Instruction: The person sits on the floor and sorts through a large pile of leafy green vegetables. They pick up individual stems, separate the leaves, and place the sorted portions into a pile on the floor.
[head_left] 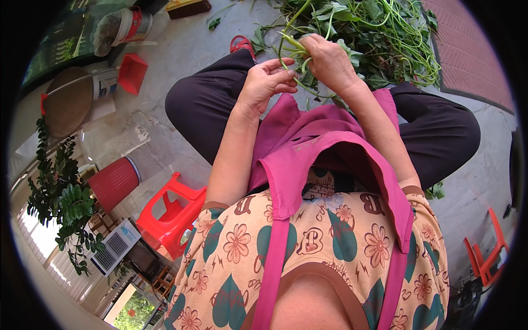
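My left hand (272, 82) is raised above my lap, with a thin green vine stem (303, 86) between its thumb and fingers. To its right, my right hand (328, 60) grips a small bunch of green leaf stalks (293, 43), their cut or broken ends pointing left. The two hands are close but apart. Beyond them a large heap of leafy green vines (371, 41) lies on the floor between and past my knees. A magenta apron (317, 119) covers my lap; some stems hang over its far edge.
A reddish-brown mat (474, 53) borders the heap at right. At left are a red dustpan (133, 73), a white bucket (134, 25), a red plastic stool (171, 218), a red ribbed bin (115, 183) and a potted plant's dark leaves (74, 204). Another red stool (489, 251) stands at far right.
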Demonstrator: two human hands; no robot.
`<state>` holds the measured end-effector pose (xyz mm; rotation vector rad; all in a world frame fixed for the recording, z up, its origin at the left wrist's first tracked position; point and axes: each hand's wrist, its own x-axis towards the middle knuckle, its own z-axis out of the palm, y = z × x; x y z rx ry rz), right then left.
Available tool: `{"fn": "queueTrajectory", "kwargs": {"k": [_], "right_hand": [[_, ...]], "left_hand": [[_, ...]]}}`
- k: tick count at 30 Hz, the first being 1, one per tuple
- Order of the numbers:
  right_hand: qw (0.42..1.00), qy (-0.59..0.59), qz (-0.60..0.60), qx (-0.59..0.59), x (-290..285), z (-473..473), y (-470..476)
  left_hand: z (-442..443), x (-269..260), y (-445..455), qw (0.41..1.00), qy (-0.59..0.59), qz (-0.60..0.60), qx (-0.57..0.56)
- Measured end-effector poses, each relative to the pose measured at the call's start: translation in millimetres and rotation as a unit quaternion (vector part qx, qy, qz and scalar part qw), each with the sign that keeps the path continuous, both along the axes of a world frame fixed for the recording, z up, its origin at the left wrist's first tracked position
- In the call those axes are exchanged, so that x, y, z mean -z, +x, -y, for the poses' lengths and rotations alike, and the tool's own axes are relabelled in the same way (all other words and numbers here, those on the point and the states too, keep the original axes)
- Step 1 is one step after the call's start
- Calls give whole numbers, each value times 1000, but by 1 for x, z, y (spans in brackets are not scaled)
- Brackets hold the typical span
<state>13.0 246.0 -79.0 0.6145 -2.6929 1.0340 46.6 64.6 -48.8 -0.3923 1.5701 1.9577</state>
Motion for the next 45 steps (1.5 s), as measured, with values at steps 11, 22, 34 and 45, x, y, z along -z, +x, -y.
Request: {"fn": "queueTrajectory", "kwargs": {"k": [11, 22, 34, 45], "right_hand": [[925, -177, 335, -7, 18, -13, -10], [844, -228, 470, -123, 3, 1, 1], [911, -179, 370, -26, 4, 15, 7], [636, -745, 104, 169, -73, -139, -27]], "left_hand": [[-3, 6, -3, 986, -48, -36, -154], [-9, 11, 0, 977, -83, -99, -170], [-8, 10, -1, 965, 67, -69, -245], [-6, 5, -16, 942, 163, -64, -285]]}}
